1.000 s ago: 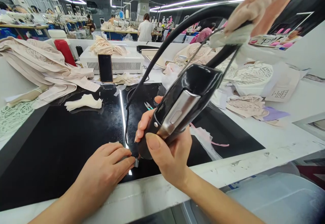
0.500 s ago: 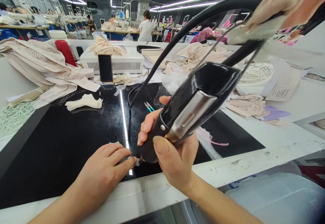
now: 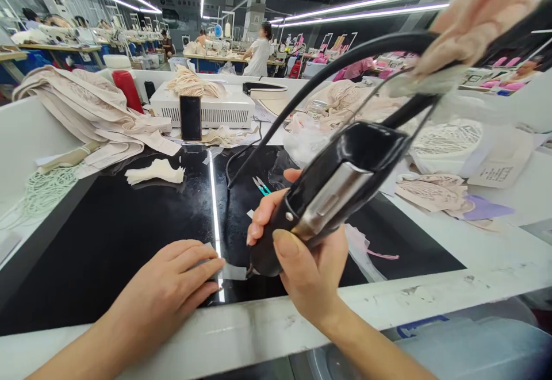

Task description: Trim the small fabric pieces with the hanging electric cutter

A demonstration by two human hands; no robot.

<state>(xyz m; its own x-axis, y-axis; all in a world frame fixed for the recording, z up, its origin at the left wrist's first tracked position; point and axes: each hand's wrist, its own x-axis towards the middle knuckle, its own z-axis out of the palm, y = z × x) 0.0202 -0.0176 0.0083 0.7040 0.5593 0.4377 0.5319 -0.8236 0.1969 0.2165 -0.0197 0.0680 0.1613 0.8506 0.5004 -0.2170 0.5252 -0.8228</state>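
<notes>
Black tool (image 3: 330, 196) sits wrapped in right fingers (image 3: 264, 214).

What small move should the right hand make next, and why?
Perhaps ease the black handheld tool slightly rightward, away from the left hand: the right hand grips it, its tip is at the pale strip's visible end, and the left hand rests close by on that strip.

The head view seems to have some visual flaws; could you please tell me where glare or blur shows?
In the head view, a bright streak of glare runs down the black board; in the head view, highlights shine on the glossy black tool in the right hand; at the head view's upper right, the pale bundle looks soft.
</notes>
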